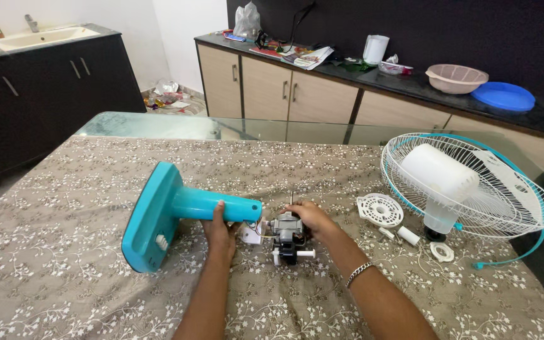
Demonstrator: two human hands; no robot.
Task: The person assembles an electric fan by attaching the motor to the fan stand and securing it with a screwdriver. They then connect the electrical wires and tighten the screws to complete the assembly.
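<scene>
A turquoise fan stand [165, 211] lies on its side on the table, base to the left, neck pointing right. My left hand [220, 230] grips the neck near its right end. Just right of it sits a grey fan motor [288, 236] with a thin shaft sticking up and white plastic parts and wires at its side. My right hand [313, 219] rests on the motor's right side, holding it. A metal bracelet is on my right wrist.
A white wire fan grille [505, 195] with a white motor cover [439, 173] lies at the right. A white round slotted plate [380, 209] and small white parts [441, 252] lie nearby. The glass table carries a floral cloth [64, 264]. Cabinets and a counter stand behind.
</scene>
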